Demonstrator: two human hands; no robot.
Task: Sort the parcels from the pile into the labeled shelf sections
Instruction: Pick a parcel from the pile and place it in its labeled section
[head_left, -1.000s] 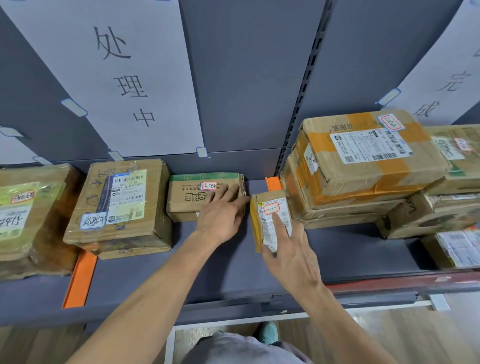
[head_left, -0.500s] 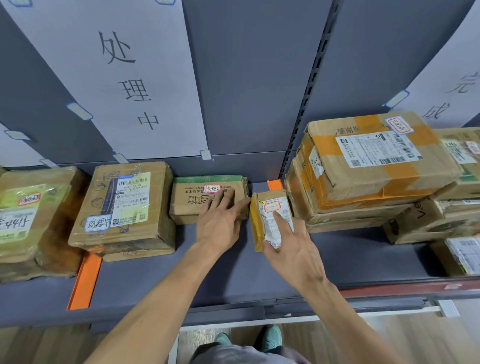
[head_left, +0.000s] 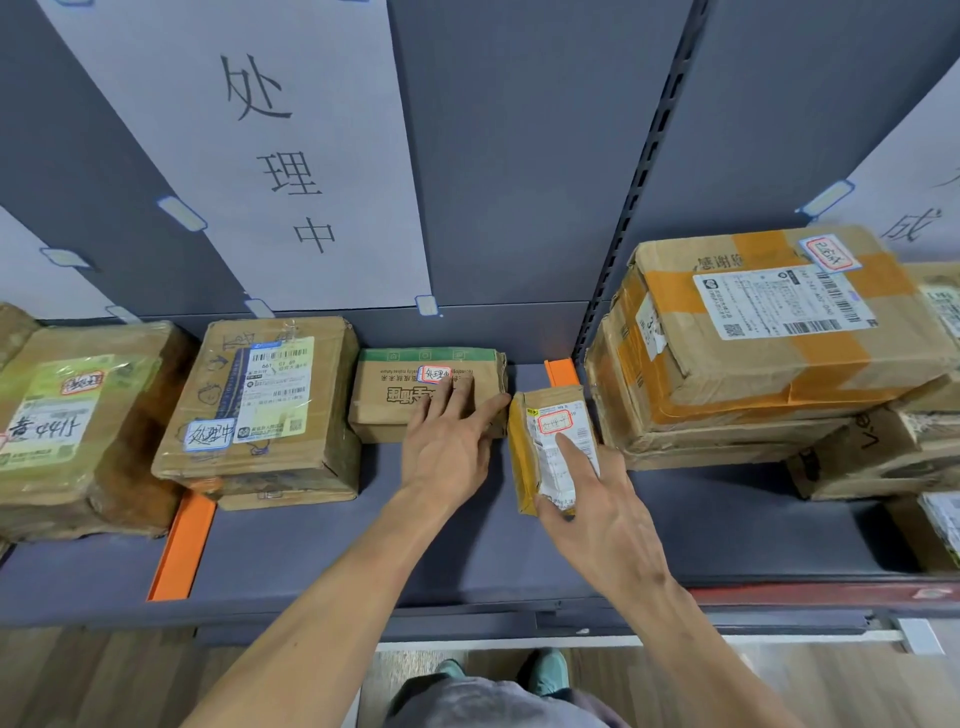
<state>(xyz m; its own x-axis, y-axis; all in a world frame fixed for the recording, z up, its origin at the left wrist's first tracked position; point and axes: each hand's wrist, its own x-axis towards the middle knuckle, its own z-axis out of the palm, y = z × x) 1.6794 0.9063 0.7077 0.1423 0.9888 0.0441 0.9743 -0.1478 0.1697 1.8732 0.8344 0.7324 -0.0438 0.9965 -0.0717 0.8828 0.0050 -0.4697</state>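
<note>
A small flat cardboard parcel with a green top edge lies on the grey shelf in the middle section. My left hand rests flat on it with straight fingers. Just to its right stands a small yellow-taped parcel with a white label and a red-framed sticker. My right hand holds this parcel, thumb at its near end and forefinger stretched over the label.
A larger labelled box and a wrapped parcel lie to the left, past an orange divider. A stack of taped boxes fills the right section behind another orange divider. Paper section signs hang on the back wall.
Both hands have stayed on their parcels. The view has shifted slightly; the small yellow-taped parcel remains between the flat parcel and the right stack.
</note>
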